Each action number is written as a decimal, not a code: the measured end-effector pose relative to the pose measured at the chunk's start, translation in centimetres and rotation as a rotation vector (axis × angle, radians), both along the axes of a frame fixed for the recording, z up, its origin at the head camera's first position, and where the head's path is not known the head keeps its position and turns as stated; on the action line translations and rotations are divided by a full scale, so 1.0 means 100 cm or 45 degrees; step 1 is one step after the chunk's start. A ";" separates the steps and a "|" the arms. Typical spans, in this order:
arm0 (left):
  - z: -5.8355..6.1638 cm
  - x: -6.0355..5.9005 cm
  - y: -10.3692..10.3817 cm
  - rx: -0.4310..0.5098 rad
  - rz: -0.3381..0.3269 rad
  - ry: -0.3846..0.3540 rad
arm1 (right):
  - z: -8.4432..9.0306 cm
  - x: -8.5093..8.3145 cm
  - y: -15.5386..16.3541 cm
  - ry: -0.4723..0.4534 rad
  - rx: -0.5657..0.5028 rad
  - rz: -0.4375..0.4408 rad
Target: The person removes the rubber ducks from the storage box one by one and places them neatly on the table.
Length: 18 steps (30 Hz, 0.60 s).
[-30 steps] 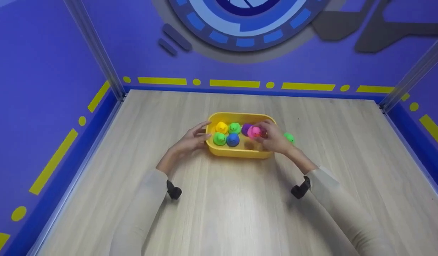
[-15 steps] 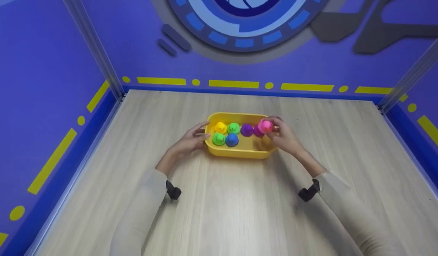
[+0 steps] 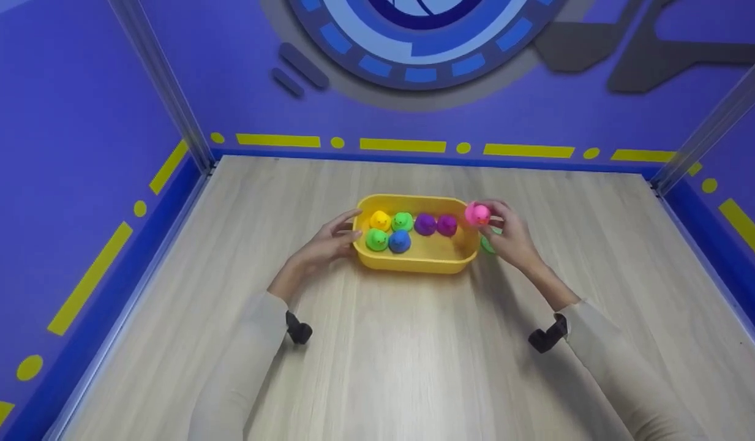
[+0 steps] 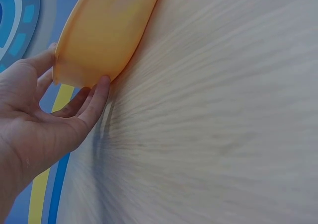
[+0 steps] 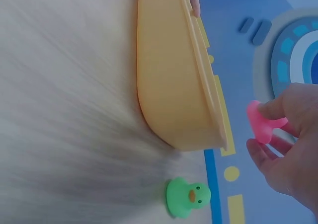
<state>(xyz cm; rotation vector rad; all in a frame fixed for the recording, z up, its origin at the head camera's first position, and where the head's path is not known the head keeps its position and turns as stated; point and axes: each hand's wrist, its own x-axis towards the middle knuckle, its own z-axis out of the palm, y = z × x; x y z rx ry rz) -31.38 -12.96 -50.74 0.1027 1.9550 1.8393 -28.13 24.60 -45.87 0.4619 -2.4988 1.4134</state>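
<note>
Clearly, we have the right hand (image 3: 513, 237) nearer the small pink toy duck (image 3: 477, 214), which it pinches between thumb and fingertips, with only the toy parting them. We find the duck raised beside the far right corner of the yellow rectangular tub (image 3: 414, 264), beyond its right short edge in the right wrist view, its orange beak turned roughly towards the near edge of the pale wood-grain table (image 3: 365, 367). The tub's long axis runs left to right, almost in line with the table's far edge, and the pink duck lies towards its right end.

Below the right hand we see a bright green toy duck (image 5: 186, 198) upright on the table, just outside the tub's right short edge; the head view shows it partly covered by the hand.

At the opposite end, the left hand (image 3: 325, 248) touches the tub's left short edge, fingers spread and only slightly bent, with no duck in its grasp. Inside, we count six more: a yellow duck (image 3: 380, 220), two green ones and a blue duck (image 3: 400, 241) towards the left edge, then a purple duck (image 3: 425, 224) and a magenta duck (image 3: 447, 225) along the far side, further right.
</note>
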 end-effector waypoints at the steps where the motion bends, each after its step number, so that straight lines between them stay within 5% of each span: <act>1: 0.000 0.000 0.000 0.004 0.003 0.003 | -0.002 -0.001 0.003 0.012 -0.003 -0.005; 8: -0.001 0.000 -0.002 0.017 -0.015 0.034 | -0.010 0.000 0.011 0.064 -0.070 -0.092; 18: -0.001 0.000 -0.003 0.029 -0.003 0.020 | 0.017 0.019 0.010 0.037 -0.080 -0.172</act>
